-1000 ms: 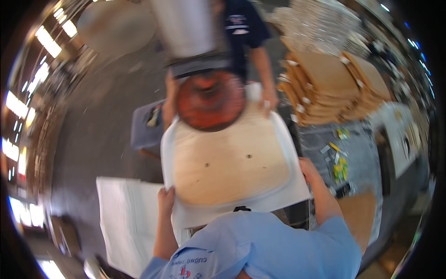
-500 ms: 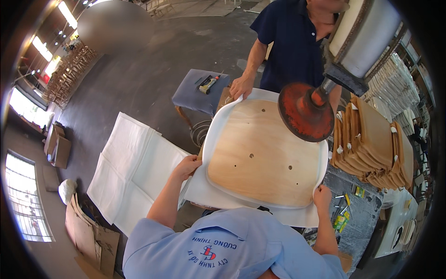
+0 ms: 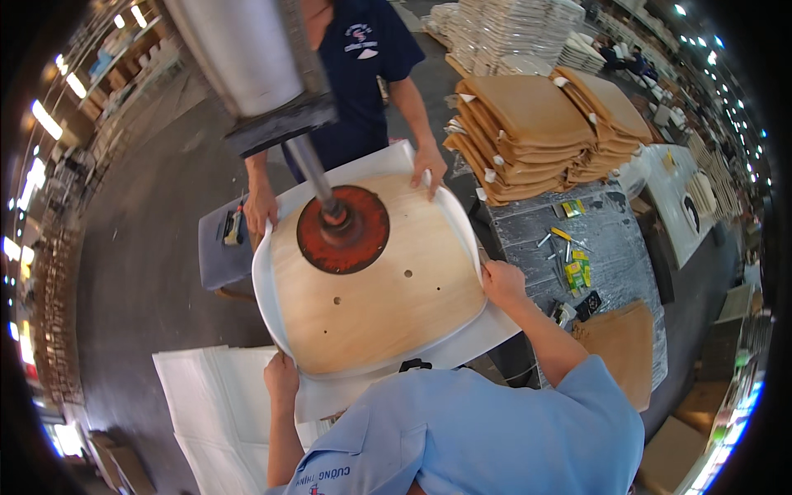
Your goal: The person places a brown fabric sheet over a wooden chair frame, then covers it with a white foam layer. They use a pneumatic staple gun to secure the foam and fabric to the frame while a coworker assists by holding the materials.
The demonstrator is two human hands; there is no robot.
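A wooden panel (image 3: 388,309) with several small holes lies in front of me on white padding, with a white sheet (image 3: 330,398) folded up around its edge. My left hand (image 3: 281,375) is closed on the sheet at the near left corner. At the right edge my right hand (image 3: 502,283) grips the sheet beside the panel. A red round press plate (image 3: 371,223) on a metal rod sits over the panel's far left half and appears to rest on it. Across from me, a co-worker's two hands (image 3: 431,170) hold the far edge of the sheet.
Stacked tan padded covers (image 3: 528,115) stand on a grey worktable (image 3: 610,247) at right, with small tools and yellow-green packets (image 3: 577,272). White sheets (image 3: 214,404) lie at lower left. A blue stool (image 3: 219,247) holds a tool. The press cylinder (image 3: 243,58) hangs overhead.
My view has swung to the right. The red press plate now sits over the panel's surface. The co-worker's second hand now shows on the sheet; both my hands keep hold of the sheet's edges.
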